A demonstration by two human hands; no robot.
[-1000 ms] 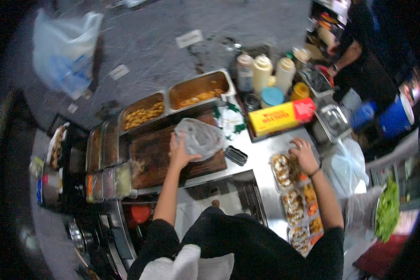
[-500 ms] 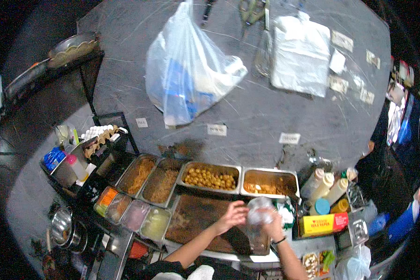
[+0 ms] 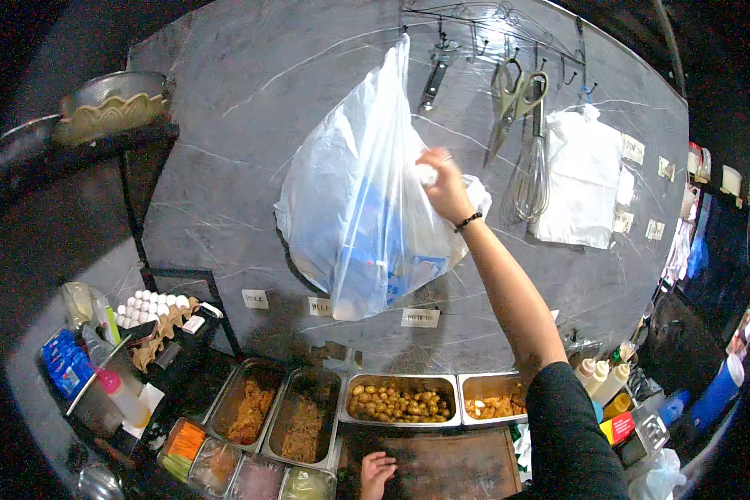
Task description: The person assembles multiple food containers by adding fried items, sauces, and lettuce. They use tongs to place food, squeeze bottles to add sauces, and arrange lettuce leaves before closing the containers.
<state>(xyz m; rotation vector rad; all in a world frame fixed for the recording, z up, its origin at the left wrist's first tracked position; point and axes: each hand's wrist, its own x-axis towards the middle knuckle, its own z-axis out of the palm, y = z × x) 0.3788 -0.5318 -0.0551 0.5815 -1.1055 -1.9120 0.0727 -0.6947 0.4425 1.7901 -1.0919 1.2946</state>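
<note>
My right hand (image 3: 444, 182) is raised to the side of a large white translucent plastic bag (image 3: 367, 192) that hangs from a hook on the wall. Its fingers are closed at the bag's side opening, and a bit of white (image 3: 427, 174) shows at them; I cannot make out whether that is the bag or a separate thing. Blue printed packages (image 3: 377, 225) show through the bag. Low down, my left hand (image 3: 377, 473) hovers over a brown cutting board (image 3: 467, 458), its fingers loosely apart with nothing in them.
Scissors (image 3: 517, 96), a whisk (image 3: 529, 183) and a stack of white bags (image 3: 579, 183) hang to the right. Below stand metal pans, one with small potatoes (image 3: 398, 402). Eggs (image 3: 152, 307) sit left; squeeze bottles (image 3: 600, 377) stand right.
My right hand has gone from above the board, where it held clear crumpled plastic, up to the hanging bag. My left hand has dropped lower. The view has tilted upward.
</note>
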